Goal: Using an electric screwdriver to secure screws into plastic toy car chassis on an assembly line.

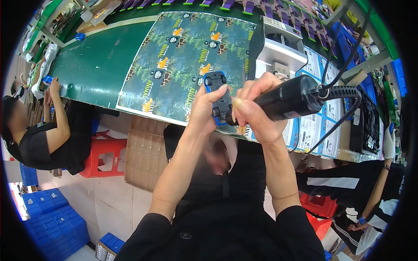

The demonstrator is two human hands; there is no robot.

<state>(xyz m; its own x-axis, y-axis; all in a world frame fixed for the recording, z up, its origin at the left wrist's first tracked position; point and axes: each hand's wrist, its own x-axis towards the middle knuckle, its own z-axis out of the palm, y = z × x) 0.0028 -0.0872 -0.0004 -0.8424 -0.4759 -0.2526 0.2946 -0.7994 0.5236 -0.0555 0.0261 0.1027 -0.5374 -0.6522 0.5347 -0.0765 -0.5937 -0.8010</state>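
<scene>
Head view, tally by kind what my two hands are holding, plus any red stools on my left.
Blue toy cars: 1, the toy car in your left hand, black underside showing
Corded black power tools: 1, the power tool in your right hand
Red stools on your left: 1, the red stool
Total: 3

Toy car (223, 103) in your left hand (201, 106), power tool (289, 101) in your right hand (264, 124). Sheet (174, 56) before you on the worktop (93, 71), machine (281, 50) right of it. Stool (102, 157) to your left, co-worker (39, 141) beyond, crates (58, 226) behind both.
</scene>
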